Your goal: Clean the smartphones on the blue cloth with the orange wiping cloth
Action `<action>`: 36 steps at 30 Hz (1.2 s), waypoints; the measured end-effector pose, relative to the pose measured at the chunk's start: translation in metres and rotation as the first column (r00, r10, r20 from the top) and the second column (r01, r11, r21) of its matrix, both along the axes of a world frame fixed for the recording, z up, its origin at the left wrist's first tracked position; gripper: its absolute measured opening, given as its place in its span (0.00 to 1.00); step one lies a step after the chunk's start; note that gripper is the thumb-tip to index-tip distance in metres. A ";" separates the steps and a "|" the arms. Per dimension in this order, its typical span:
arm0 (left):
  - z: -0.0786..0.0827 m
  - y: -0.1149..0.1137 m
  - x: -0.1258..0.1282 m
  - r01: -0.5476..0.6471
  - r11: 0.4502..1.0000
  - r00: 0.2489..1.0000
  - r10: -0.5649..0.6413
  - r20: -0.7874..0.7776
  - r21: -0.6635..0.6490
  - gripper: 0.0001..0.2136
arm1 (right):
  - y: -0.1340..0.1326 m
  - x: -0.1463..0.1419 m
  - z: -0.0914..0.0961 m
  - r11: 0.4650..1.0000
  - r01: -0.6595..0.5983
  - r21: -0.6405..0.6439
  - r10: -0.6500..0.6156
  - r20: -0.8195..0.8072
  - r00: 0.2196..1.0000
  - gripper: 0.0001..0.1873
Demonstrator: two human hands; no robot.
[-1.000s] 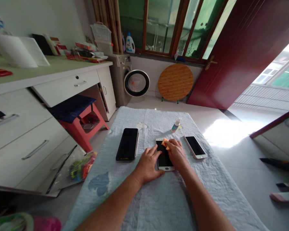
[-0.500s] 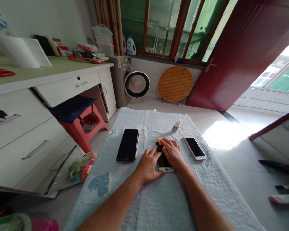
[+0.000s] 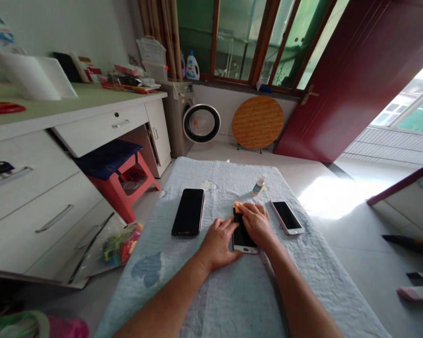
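Note:
A white-framed phone point(image 3: 245, 238) lies face up on the cloth-covered table point(image 3: 229, 305). My left hand point(image 3: 218, 243) grips it along its left edge, fingers on the side of the screen and thumb near the lower edge. Under the fingers of my right hand point(image 3: 258, 223) an orange cloth point(image 3: 238, 207) is pressed against the top of the screen. A larger black phone point(image 3: 188, 212) rests to the left, and another white phone point(image 3: 287, 218) to the right. Beyond my right hand stands a small spray bottle point(image 3: 258, 185).
To the left is a white desk point(image 3: 102, 117) with a paper roll point(image 3: 31, 77) on top. A red stool point(image 3: 132, 188) sits beside the table, near a plastic bag point(image 3: 118, 246) of colourful items. Farther back are a washing machine with its door open point(image 3: 201, 123) and a round wooden tabletop point(image 3: 257, 122).
My right hand and the orange cloth have shifted slightly right across the top of the screen. The view has moved a little; my left hand still grips the phone.

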State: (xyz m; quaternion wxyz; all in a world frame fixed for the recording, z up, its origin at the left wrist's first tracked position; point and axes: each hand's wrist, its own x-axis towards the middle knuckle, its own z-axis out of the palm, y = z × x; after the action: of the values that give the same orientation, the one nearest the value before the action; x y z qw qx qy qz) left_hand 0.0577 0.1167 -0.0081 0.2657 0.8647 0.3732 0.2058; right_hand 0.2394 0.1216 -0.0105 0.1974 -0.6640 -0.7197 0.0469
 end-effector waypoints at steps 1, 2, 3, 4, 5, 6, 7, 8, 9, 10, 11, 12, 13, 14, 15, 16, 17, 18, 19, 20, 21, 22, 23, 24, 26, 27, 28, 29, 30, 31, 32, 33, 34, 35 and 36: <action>0.000 0.000 0.000 0.001 1.000 1.000 -0.001 0.002 0.002 0.33 | 0.000 0.002 -0.001 1.000 0.012 0.018 -0.012 -0.005 1.000 0.22; 0.000 -0.001 0.000 0.003 1.000 1.000 -0.003 0.006 0.004 0.33 | 0.001 0.003 -0.002 0.999 0.022 0.035 -0.022 -0.011 1.000 0.21; 0.000 -0.001 0.000 0.005 1.000 1.000 -0.005 0.012 0.006 0.32 | 0.001 0.005 -0.003 0.998 0.031 0.050 -0.030 -0.018 0.999 0.21; -0.001 -0.001 0.000 0.006 1.000 1.000 -0.006 0.016 0.008 0.32 | 0.001 0.007 -0.004 0.997 0.042 0.064 -0.040 -0.024 0.999 0.20; -0.001 -0.001 0.000 0.006 1.000 1.000 -0.007 0.018 0.011 0.31 | 0.002 0.009 -0.005 0.996 0.053 0.076 -0.051 -0.029 0.998 0.19; -0.002 -0.001 0.000 0.006 1.000 1.000 -0.006 0.017 0.014 0.31 | 0.002 0.012 -0.006 0.994 0.065 0.085 -0.062 -0.032 0.998 0.19; -0.002 -0.001 0.000 0.005 1.000 1.000 -0.005 0.011 0.016 0.31 | 0.002 0.015 -0.006 0.992 0.080 0.093 -0.077 -0.034 0.996 0.18; -0.002 -0.002 0.000 0.002 1.000 1.000 -0.002 0.002 0.018 0.32 | 0.002 0.017 -0.007 0.990 0.096 0.099 -0.093 -0.035 0.995 0.18; -0.003 -0.002 0.000 0.001 1.000 1.000 -0.001 -0.009 0.021 0.32 | 0.002 0.020 -0.008 0.988 0.116 0.104 -0.113 -0.035 0.993 0.18; -0.003 -0.002 -0.001 0.001 1.000 1.000 -0.001 -0.020 0.024 0.33 | 0.002 0.023 -0.008 0.984 0.138 0.109 -0.135 -0.036 0.990 0.18; -0.003 -0.002 -0.001 0.004 1.000 1.000 -0.003 -0.030 0.027 0.33 | 0.001 0.025 -0.009 0.980 0.161 0.113 -0.158 -0.037 0.987 0.17; -0.002 -0.002 -0.001 0.007 1.000 0.999 -0.006 -0.038 0.029 0.32 | 0.001 0.027 -0.009 0.976 0.184 0.119 -0.181 -0.038 0.983 0.17; -0.002 -0.002 -0.001 0.010 0.999 0.999 -0.009 -0.046 0.031 0.32 | 0.001 0.028 -0.010 0.971 0.206 0.124 -0.203 -0.038 0.978 0.16; -0.002 -0.003 -0.001 0.012 0.999 0.999 -0.010 -0.052 0.033 0.32 | 0.001 0.028 -0.010 0.967 0.221 0.127 -0.218 -0.038 0.975 0.16; -0.001 -0.003 0.000 0.013 0.999 0.998 -0.011 -0.058 0.036 0.32 | 0.002 0.028 -0.010 0.965 0.227 0.128 -0.224 -0.037 0.974 0.16; -0.001 -0.003 0.000 0.015 0.999 0.998 -0.013 -0.063 0.040 0.32 | 0.002 0.027 -0.010 0.967 0.221 0.126 -0.219 -0.035 0.975 0.16; -0.001 -0.003 0.000 0.019 0.999 0.998 -0.016 -0.067 0.045 0.31 | 0.002 0.026 -0.009 0.971 0.205 0.121 -0.203 -0.034 0.979 0.16; -0.001 -0.003 0.000 0.025 0.998 0.997 -0.022 -0.068 0.051 0.31 | 0.003 0.024 -0.008 0.977 0.182 0.114 -0.179 -0.034 0.983 0.16; 0.000 -0.003 0.000 0.032 0.998 0.997 -0.029 -0.068 0.056 0.31 | 0.003 0.021 -0.007 0.983 0.154 0.104 -0.151 -0.034 0.988 0.17; 0.000 -0.003 0.000 0.039 0.997 0.997 -0.035 -0.066 0.060 0.31 | 0.003 0.019 -0.006 0.988 0.126 0.092 -0.123 -0.035 0.992 0.17; 0.000 -0.003 0.000 0.045 0.997 0.997 -0.040 -0.065 0.063 0.30 | 0.003 0.016 -0.004 0.992 0.103 0.078 -0.100 -0.037 0.994 0.17; 0.001 -0.003 0.000 0.048 0.997 0.997 -0.044 -0.063 0.064 0.30 | 0.003 0.013 -0.003 0.995 0.083 0.061 -0.081 -0.040 0.996 0.17; 0.002 -0.003 0.000 0.051 0.997 0.997 -0.047 -0.062 0.065 0.29 | 0.003 0.010 -0.001 0.997 0.065 0.039 -0.063 -0.043 0.997 0.18; 0.003 -0.003 0.000 0.053 0.996 0.997 -0.049 -0.060 0.066 0.29 | 0.003 0.008 0.000 0.999 0.048 0.015 -0.047 -0.046 0.998 0.19; 0.004 -0.004 0.000 0.057 0.996 0.997 -0.053 -0.058 0.066 0.28 | 0.003 0.004 0.003 0.999 0.009 -0.035 -0.011 -0.051 0.999 0.20; 0.005 -0.004 0.000 0.059 0.996 0.997 -0.055 -0.059 0.066 0.28 | 0.002 0.003 0.004 0.998 -0.013 -0.056 0.010 -0.052 0.999 0.21; 0.006 -0.004 0.001 0.060 0.996 0.997 -0.056 -0.062 0.065 0.29 | 0.002 0.002 0.005 0.997 -0.037 -0.073 0.033 -0.053 0.998 0.22; 0.006 -0.004 0.001 0.060 0.996 0.996 -0.056 -0.066 0.064 0.29 | 0.002 0.002 0.005 0.994 -0.061 -0.085 0.057 -0.056 0.997 0.22; 0.007 -0.005 0.001 0.060 0.996 0.996 -0.056 -0.072 0.062 0.30 | 0.002 0.002 0.006 0.992 -0.082 -0.094 0.077 -0.059 0.995 0.23; 0.007 -0.005 0.001 0.059 0.996 0.996 -0.055 -0.077 0.061 0.30 | 0.002 0.002 0.007 0.990 -0.101 -0.099 0.095 -0.065 0.993 0.23; 0.006 -0.005 0.001 0.058 0.996 0.995 -0.053 -0.081 0.060 0.30 | 0.002 0.002 0.008 0.988 -0.119 -0.100 0.112 -0.073 0.991 0.23; 0.006 -0.006 0.001 0.058 0.996 0.995 -0.053 -0.083 0.061 0.31 | 0.001 0.002 0.009 0.986 -0.136 -0.100 0.128 -0.082 0.988 0.23; 0.006 -0.006 0.001 0.057 0.996 0.995 -0.052 -0.083 0.063 0.31 | 0.001 0.003 0.010 0.984 -0.150 -0.097 0.142 -0.089 0.986 0.23; 0.005 -0.006 0.001 0.056 0.996 0.995 -0.051 -0.084 0.066 0.31 | 0.001 0.003 0.011 0.982 -0.162 -0.092 0.154 -0.094 0.984 0.22; 0.005 -0.007 0.002 0.054 0.996 0.995 -0.048 -0.085 0.069 0.31 | 0.000 0.003 0.012 0.981 -0.173 -0.087 0.164 -0.098 0.982 0.22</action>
State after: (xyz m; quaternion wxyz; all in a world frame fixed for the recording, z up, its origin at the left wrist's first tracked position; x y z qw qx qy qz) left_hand 0.0593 0.1101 -0.0031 0.2242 0.8907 0.3542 0.1761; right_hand 0.2426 0.1216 0.0013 0.1932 -0.6065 -0.7606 0.1274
